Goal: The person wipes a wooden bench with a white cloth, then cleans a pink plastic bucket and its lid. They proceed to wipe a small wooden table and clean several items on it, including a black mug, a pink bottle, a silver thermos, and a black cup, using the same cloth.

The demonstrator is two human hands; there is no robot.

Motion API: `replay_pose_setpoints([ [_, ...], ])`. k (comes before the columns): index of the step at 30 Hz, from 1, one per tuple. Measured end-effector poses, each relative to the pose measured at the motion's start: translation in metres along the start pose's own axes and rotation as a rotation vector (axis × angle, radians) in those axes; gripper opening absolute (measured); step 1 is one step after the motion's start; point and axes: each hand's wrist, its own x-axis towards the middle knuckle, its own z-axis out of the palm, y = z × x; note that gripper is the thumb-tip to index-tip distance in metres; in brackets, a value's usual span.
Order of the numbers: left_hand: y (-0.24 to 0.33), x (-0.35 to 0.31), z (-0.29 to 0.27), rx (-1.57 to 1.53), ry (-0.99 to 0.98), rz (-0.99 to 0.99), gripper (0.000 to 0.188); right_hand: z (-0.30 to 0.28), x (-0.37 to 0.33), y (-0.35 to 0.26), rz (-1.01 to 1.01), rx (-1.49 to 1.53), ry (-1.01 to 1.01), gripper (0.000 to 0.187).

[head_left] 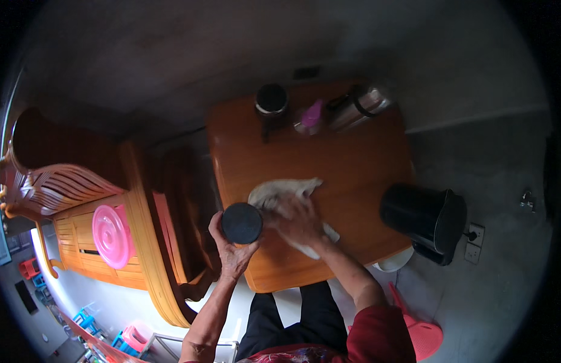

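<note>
My left hand (233, 257) is wrapped round a round container with a flat dark lid (242, 223), held up over the near left part of the wooden table (353, 230). Its body is mostly hidden under the lid from this angle. Just right of it, my right hand (298, 221) is closed over a pale cloth (283, 189) on the tabletop. The cloth is crumpled, with corners sticking out beyond and below the hand. Motion blurs the fingers of this hand.
A dark-lidded jar (271, 100), a purple-topped bottle (311, 117) and a clear flask (371, 103) are along the table's far side. A black kettle (413, 218) is at the right edge. To the left stands a wooden bench (138, 224) bearing a pink basin (111, 236).
</note>
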Motion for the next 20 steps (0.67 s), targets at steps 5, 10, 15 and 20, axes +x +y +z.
replay_pose_setpoints([
  [5, 0.012, 0.028, 0.070, -0.009, -0.014, 0.055, 0.098, -0.021, 0.006, 0.116, 0.462, -0.272, 0.160, 0.042],
  [10, 0.016, 0.049, 0.147, -0.042, -0.002, 0.091, 0.094, -0.058, -0.002, 0.193, 0.870, -0.348, 0.277, 0.044],
  [15, 0.026, 0.072, 0.189, -0.066, -0.034, 0.193, 0.095, -0.050, -0.019, 0.163, 0.908, -0.310, 0.194, 0.047],
  [20, 0.040, 0.086, 0.206, 0.051, -0.062, 0.321, 0.092, -0.018, -0.091, 0.098, 0.626, -0.177, 0.044, 0.052],
])
